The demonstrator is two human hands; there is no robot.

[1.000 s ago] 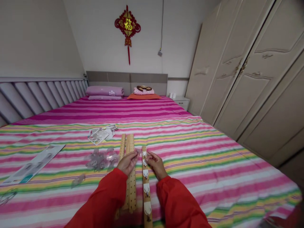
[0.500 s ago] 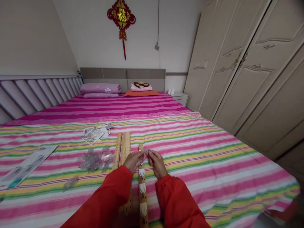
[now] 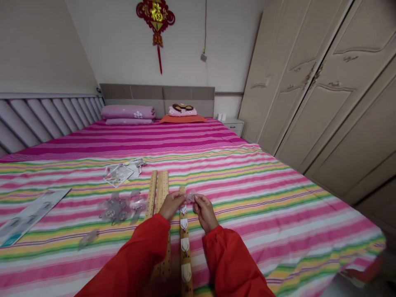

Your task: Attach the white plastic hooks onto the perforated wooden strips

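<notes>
Pinching a small clear plastic piece [image 3: 190,197] between the fingertips of both hands: left hand [image 3: 171,205] angled in from one side with its fingers bunched and nearly closed, right hand [image 3: 206,213] angled in from the other with thumb and fingers drawn together on the same piece. Both hands close together, almost touching, just above the top end of a narrow wooden strip [image 3: 185,247] lying lengthwise on a double bed [image 3: 247,198]. Running down that pale, smooth strip, a line of glossy white hooks [image 3: 185,244], the lowest partly lost near the lower edge of the view. Red sleeves [image 3: 130,255] covering both forearms, with gathered cuffs at the wrists.

Just left of the hands, two perforated wooden strips [image 3: 159,194] lying side by side, their lower part passing beneath the left forearm. Farther left, a loose cluster of transparent adhesive hooks [image 3: 119,210], with one stray clear hook [image 3: 88,239] nearer the edge and crumpled clear packaging [image 3: 119,174] above. At far left, a long white printed card [image 3: 31,212] lying on the rainbow-striped sheet [image 3: 278,210], its pink, yellow and green bands creased in soft ripples.
</notes>
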